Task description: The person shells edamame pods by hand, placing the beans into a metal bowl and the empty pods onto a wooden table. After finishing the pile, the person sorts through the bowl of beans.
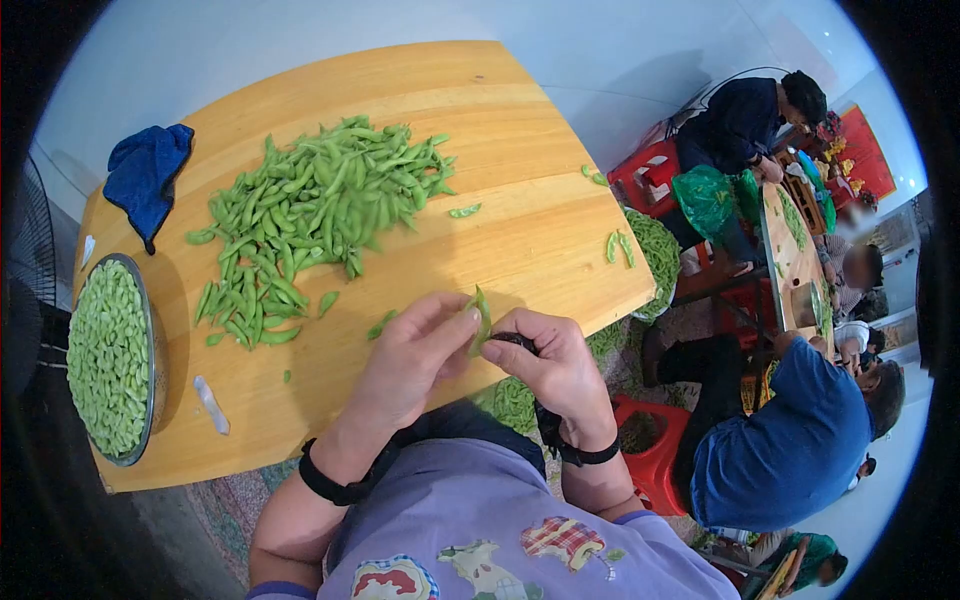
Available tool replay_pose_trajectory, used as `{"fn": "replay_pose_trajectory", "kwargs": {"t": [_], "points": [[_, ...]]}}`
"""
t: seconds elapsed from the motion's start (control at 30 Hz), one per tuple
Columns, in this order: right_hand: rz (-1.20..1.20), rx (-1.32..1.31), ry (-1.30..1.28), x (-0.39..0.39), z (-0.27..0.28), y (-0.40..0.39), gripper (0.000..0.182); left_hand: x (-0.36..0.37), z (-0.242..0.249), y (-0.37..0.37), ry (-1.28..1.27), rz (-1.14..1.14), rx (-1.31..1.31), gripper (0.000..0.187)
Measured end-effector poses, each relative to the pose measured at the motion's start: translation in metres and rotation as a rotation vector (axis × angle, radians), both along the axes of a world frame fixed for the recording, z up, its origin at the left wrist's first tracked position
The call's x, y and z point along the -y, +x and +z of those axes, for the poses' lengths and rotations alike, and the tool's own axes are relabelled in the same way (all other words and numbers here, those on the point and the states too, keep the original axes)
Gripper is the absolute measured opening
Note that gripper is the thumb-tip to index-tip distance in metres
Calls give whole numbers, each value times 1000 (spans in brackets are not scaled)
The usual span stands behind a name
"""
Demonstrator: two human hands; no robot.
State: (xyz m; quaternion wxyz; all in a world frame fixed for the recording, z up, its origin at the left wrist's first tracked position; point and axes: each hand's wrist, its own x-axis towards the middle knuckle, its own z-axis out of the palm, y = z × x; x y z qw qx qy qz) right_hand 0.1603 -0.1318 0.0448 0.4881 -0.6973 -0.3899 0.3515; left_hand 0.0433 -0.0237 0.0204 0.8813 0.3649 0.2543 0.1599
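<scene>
In front of my body, over the near table edge, my left hand (425,350) pinches a green edamame pod (481,312) held upright. Beside it, my right hand (560,370) is closed around a small black object (517,341), mostly hidden in the fingers; its kind cannot be made out. The right thumb reaches the lower end of the pod. A large heap of edamame pods (330,195) lies on the wooden table (520,130) beyond my hands. At the left edge stands a round metal bowl (153,370) full of shelled beans.
A blue cloth (148,175) lies at the table's far left, a white strip (211,404) near the bowl. Right of the table are a container of pods (652,250), a red stool (650,455) and a seated person in blue (790,440). More people sit at another table (785,260).
</scene>
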Motion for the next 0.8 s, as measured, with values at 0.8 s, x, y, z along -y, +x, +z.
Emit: {"fn": "replay_pose_trajectory", "kwargs": {"t": [0.8], "points": [[85,730,138,10,8,13,15,14,-2,22,-357,-37,48,9]]}}
